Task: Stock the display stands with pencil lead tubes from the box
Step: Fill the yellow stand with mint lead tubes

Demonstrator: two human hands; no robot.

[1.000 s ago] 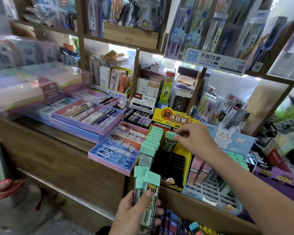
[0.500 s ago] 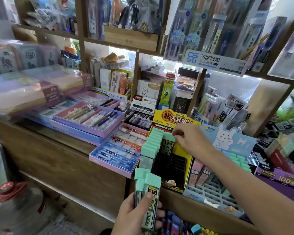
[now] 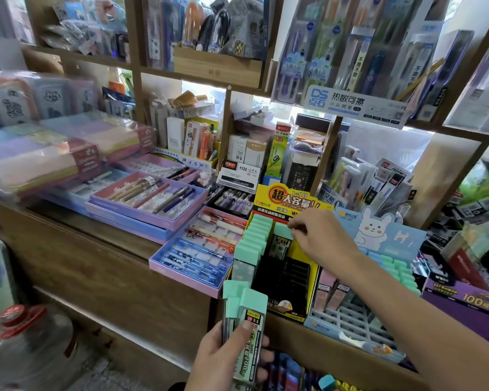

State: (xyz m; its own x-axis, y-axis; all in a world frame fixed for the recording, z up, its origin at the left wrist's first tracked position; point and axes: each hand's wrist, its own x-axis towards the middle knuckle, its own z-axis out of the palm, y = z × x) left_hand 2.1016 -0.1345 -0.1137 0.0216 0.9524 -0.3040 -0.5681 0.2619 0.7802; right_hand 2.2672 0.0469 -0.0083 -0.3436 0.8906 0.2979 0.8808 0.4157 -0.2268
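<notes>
A yellow and black display stand (image 3: 287, 280) sits on the wooden counter with a column of mint-capped lead tubes (image 3: 251, 244) down its left side. My right hand (image 3: 319, 235) pinches the cap of one mint-capped tube (image 3: 281, 238) standing in the top slot of the second column. Low in the view, my left hand (image 3: 226, 359) grips a small bundle of mint-capped tubes (image 3: 247, 325), thumb across the label. A light blue stand (image 3: 350, 328) with a rabbit card holds pink tubes (image 3: 329, 294) and several green ones at its right. The box is not in view.
Purple trays of pens (image 3: 150, 198) and a tray of blue pens (image 3: 198, 255) lie left of the stands. Shelves above are packed with boxed stationery. A purple box (image 3: 469, 300) sits at the right. A water jug (image 3: 26, 348) stands on the floor at the lower left.
My right hand has pushed the tube further down into the top slot of the second column. My left hand has kept its bundle nearly still.
</notes>
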